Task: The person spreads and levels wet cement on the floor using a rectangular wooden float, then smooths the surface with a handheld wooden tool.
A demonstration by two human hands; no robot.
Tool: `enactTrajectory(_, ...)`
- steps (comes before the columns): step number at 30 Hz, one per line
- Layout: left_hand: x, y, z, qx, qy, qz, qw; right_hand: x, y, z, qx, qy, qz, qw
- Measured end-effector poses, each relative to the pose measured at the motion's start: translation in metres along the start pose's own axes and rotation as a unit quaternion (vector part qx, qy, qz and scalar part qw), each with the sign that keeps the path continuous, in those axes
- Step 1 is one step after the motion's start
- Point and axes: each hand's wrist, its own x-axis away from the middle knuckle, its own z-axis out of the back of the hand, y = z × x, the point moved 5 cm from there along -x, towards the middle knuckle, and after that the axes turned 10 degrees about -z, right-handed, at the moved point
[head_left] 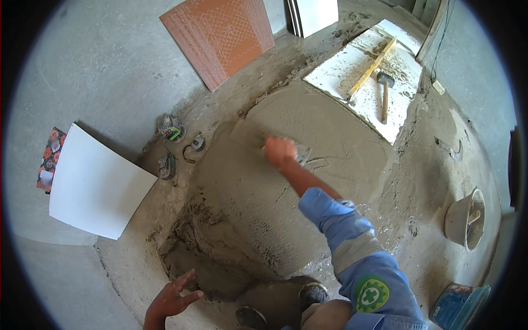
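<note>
My right hand (280, 151), at the end of a blue sleeve, is closed round a trowel (302, 153) that lies flat on the wet grey mortar (330, 121). Most of the trowel is hidden under the hand and arm. Around it the mortar is smooth, with a few scored lines just to the right. Low on the left, my left hand (175, 296) is held over the mortar's near edge with its fingers apart and nothing in them. Rougher, lumpy mortar (220, 242) lies in front of my shoes (313, 293).
A laid white tile (401, 104) bears a yellow level (374, 69) and a mallet (385, 99). A brown tile (220, 38) and a white tile (99, 181) lean on the left wall. Power-tool parts (171, 129) lie nearby. A bucket (456, 217) stands right.
</note>
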Motion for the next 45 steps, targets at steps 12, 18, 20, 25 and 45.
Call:
enactTrajectory(12, 0.025, -0.077, -0.005, 0.071, -0.01, 0.028, 0.997, -0.117, 0.114, 0.06, -0.032, 0.06, -0.178, 0.982)
enactTrajectory(18, 0.029, -0.078, -0.002, 0.089, -0.011, 0.112, 0.99, -0.108, 0.159, 0.081, -0.054, 0.059, -0.233, 0.969)
enactTrajectory(20, 0.028, -0.08, -0.002, 0.107, -0.006, 0.104, 0.989, -0.099, 0.168, 0.08, -0.059, 0.057, -0.233, 0.969)
enactTrajectory(25, 0.01, -0.064, 0.004, 0.014, -0.017, 0.085, 0.996, -0.046, 0.149, 0.068, -0.06, -0.064, -0.134, 0.987)
enactTrajectory(45, -0.005, 0.005, 0.007, 0.002, 0.003, -0.031, 1.0, 0.13, 0.132, 0.041, 0.007, -0.051, -0.044, 0.998)
